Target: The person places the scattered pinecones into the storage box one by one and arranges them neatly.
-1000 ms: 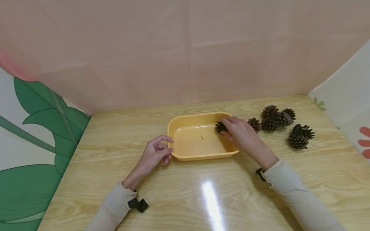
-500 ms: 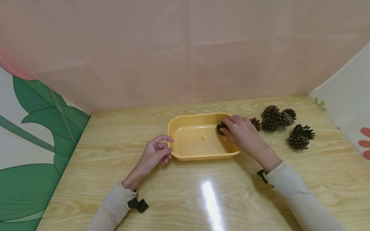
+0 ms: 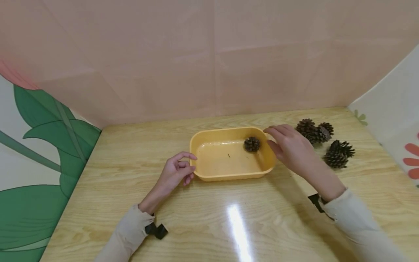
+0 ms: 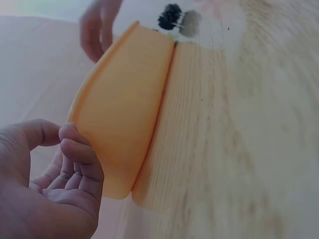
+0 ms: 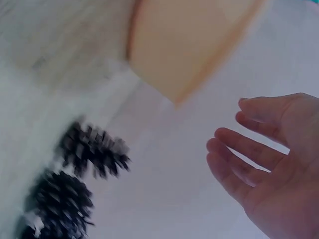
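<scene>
A yellow plastic basin [image 3: 222, 177] sits on the wooden table, with one brown pine cone [image 3: 252, 144] inside near its right end. My left hand [image 3: 176, 171] pinches the basin's left rim between thumb and index finger, the other fingers curled beneath; the left wrist view shows this grip at the rim too. Just above the basin's right rim is my right hand [image 3: 291, 147], fingers loosely bent and holding nothing. In the right wrist view that hand [image 5: 269, 149] is spread apart from the basin wall [image 5: 184, 45].
Several pine cones [image 3: 314, 133] lie clustered at the table's back right, and a further group [image 3: 338, 154] sits closer to the front. A pink backdrop [image 3: 196, 72] rises behind the table [image 3: 137, 145]. A tiny dark scrap [image 3: 229, 155] lies on the basin floor.
My right hand has let go of the pine cone in the basin and moved right, over the rim, now covering a cone seen earlier beside it. The left hand stays put.
</scene>
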The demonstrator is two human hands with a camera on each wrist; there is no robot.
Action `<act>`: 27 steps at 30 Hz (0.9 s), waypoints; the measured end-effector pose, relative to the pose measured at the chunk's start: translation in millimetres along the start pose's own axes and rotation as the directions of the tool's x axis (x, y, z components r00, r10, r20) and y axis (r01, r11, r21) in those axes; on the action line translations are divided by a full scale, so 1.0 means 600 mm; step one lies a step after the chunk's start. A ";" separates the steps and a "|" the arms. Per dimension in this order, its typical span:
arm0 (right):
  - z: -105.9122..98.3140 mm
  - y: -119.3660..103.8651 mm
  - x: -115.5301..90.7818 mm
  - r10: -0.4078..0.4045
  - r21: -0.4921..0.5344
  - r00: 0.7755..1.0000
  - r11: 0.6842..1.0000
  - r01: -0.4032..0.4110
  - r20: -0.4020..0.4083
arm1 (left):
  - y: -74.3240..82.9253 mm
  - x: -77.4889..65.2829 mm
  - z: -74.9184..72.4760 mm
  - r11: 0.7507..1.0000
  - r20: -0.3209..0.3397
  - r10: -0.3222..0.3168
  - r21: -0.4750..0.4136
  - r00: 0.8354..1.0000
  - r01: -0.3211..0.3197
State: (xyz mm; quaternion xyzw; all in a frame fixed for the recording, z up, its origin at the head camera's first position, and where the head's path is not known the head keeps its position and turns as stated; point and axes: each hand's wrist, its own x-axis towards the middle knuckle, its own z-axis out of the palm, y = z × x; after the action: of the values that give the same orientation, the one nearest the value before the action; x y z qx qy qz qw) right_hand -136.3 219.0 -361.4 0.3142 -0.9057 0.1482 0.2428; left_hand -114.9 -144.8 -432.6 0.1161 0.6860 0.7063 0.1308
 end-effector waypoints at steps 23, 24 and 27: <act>-0.018 0.073 -0.036 0.279 -0.051 0.928 0.960 -0.275 0.246 | 0.000 0.000 -0.002 1.000 0.015 0.022 -0.006 1.000 -0.022; -0.015 0.077 -0.038 0.282 -0.050 0.925 0.959 -0.279 0.255 | -0.001 0.000 -0.002 1.000 0.015 0.020 -0.007 1.000 -0.020; -0.009 0.084 -0.044 0.305 -0.055 0.905 0.952 -0.302 0.297 | -0.002 -0.001 -0.002 1.000 0.011 0.013 -0.006 1.000 -0.013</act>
State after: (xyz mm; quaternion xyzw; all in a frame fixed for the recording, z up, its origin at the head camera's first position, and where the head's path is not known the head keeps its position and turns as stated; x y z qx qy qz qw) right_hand -148.8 272.8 -376.9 0.1875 -0.9705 0.1307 0.0768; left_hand -114.8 -146.3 -433.9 0.1241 0.6824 0.7085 0.1303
